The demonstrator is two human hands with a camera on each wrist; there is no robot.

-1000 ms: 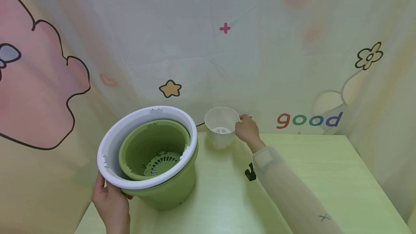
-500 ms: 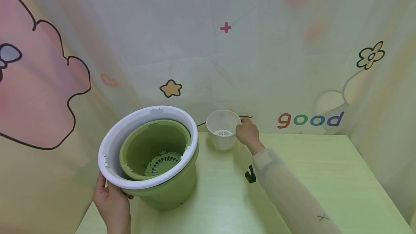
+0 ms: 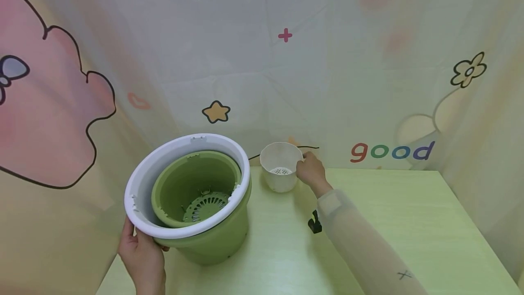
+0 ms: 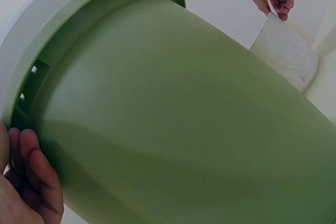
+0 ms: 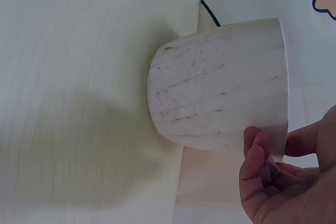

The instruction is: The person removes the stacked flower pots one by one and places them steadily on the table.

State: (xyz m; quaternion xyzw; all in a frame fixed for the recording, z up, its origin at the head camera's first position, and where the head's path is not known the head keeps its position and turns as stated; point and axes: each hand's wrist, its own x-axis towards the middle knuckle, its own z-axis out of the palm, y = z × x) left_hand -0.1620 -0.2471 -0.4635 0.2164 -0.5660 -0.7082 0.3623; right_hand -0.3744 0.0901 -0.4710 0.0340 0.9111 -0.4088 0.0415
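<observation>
At the left of the table stands a stack of flowerpots: a large green flowerpot [image 3: 223, 245] with a white-rimmed pot [image 3: 141, 181] in it and a smaller green pot [image 3: 196, 167] innermost, its base slotted. My left hand [image 3: 143, 258] grips the stack's rim at the near left; in the left wrist view its fingers [image 4: 44, 174] curl under the green lip. Farther back, my right hand [image 3: 312, 172] pinches the rim of a small white flowerpot [image 3: 280, 181] with a perforated base. The right wrist view shows dirt streaks on this white pot [image 5: 210, 87], which is upright at the table's back edge.
A small black object [image 3: 314, 223] lies on the pale table [image 3: 389, 222], close to the right sleeve [image 3: 356, 236]. Behind the table hangs a printed curtain [image 3: 348, 81], just past the white pot.
My right hand has lowered the small white flowerpot slightly, bringing it a little nearer. The left hand and the stacked pots have stayed nearly where they were.
</observation>
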